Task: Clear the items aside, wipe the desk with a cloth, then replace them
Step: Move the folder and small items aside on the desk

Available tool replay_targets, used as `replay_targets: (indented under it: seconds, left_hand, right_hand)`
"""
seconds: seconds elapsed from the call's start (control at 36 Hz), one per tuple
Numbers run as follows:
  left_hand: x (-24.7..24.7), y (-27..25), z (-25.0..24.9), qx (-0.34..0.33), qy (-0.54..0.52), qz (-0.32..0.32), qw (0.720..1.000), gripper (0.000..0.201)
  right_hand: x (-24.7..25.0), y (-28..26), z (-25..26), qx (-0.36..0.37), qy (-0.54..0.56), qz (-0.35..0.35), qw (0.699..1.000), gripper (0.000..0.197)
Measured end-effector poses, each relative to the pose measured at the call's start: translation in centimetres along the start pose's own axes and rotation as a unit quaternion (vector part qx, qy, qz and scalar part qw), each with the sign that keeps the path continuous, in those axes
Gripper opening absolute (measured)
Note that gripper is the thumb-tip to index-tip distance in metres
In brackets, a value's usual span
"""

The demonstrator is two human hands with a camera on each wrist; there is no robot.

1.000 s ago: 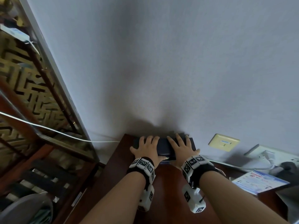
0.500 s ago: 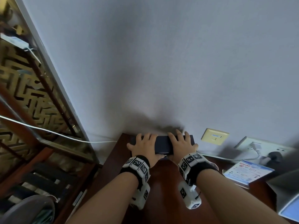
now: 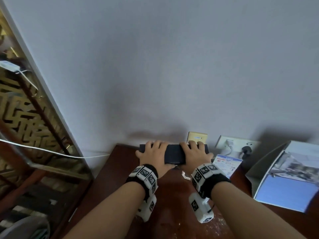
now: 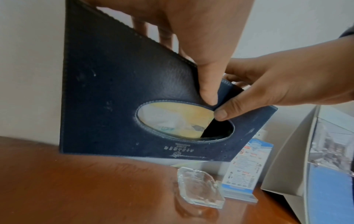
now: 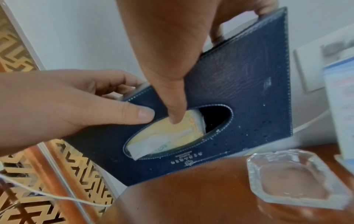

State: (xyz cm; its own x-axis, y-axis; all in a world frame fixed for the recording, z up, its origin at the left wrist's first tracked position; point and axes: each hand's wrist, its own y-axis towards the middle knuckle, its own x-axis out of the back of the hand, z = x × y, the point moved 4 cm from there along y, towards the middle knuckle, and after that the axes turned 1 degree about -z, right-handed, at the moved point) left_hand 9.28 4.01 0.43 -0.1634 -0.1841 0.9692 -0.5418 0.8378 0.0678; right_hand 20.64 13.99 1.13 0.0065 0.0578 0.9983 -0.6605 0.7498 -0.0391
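Observation:
A dark blue leather tissue box [image 3: 174, 155] stands on edge at the back of the brown desk [image 3: 169, 213], close to the wall. Its oval opening [image 4: 184, 121] faces me, with white tissue inside. My left hand [image 3: 152, 156] grips its left half, with the fingers over the top edge and the thumb [image 4: 206, 91] on the front face. My right hand [image 3: 194, 156] grips the right half, and its thumb [image 5: 174, 112] reaches into the opening. No cloth is in view.
A clear glass ashtray [image 3: 185, 175] sits just in front of the box. A leaflet in a clear stand [image 3: 226, 163] and a grey open folder [image 3: 284, 178] lie to the right. Wall sockets [image 3: 238, 144] are behind them. A white cable [image 3: 51, 151] and a lattice screen [image 3: 22, 109] lie to the left.
Both hands have carried the tissue box to the right along the wall, so its right end now overlaps the yellow wall plate. The grip is unchanged.

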Motion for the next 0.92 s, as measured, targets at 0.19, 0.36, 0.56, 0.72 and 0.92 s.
replay_targets:
  seconds: [0.19,0.36,0.56,0.72,0.92]
  left_hand:
    - [0.6,-3.5,-6.9,-0.042,0.008,0.011,0.999,0.074]
    - [-0.1,-6.6,-14.6,-0.083,0.006,0.03,0.996,0.075]
    - [-1.7,-10.2,-25.3,-0.138,-0.003,0.047,0.989,0.078]
    - [-3.7,-12.9,-34.5,-0.178,-0.028,0.071,0.981,0.076]
    - [-6.2,-15.1,-42.8,-0.211,-0.028,0.089,0.973,0.072]
  right_hand:
    - [2.1,-6.0,-6.1,-0.025,0.011,0.003,1.0,0.085]
    - [3.3,-11.6,-13.1,-0.06,0.007,-0.001,0.998,0.087]
    - [3.7,-18.2,-22.8,-0.124,-0.021,-0.006,0.992,0.089]
    - [4.1,-24.0,-31.1,-0.173,-0.019,-0.025,0.984,0.076]
    - [4.2,-28.7,-38.4,-0.208,-0.012,-0.023,0.978,0.087]
